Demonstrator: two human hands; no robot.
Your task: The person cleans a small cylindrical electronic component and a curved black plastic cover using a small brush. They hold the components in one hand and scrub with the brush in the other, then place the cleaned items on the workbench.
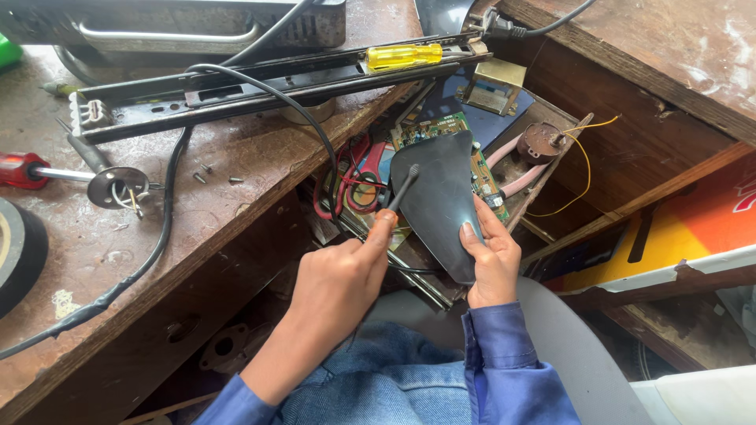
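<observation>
head view: the right hand (492, 264) fingers clamp the black curved plastic cover (437, 208) steady over the lap, so the left hand (339, 287), closed around a thin black screwdriver (402, 189), can press its tip against it.

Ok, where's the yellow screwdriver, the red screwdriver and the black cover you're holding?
yellow screwdriver (403, 56): head view, middle of its clear yellow handle.
red screwdriver (21, 170): head view, on its red handle.
black cover (438, 206): head view, centre of its dark face.

Circuit board (482, 169), red cables (354, 177) and bench edge (260, 206) crowd the hands (409, 267); lap side is open.
</observation>
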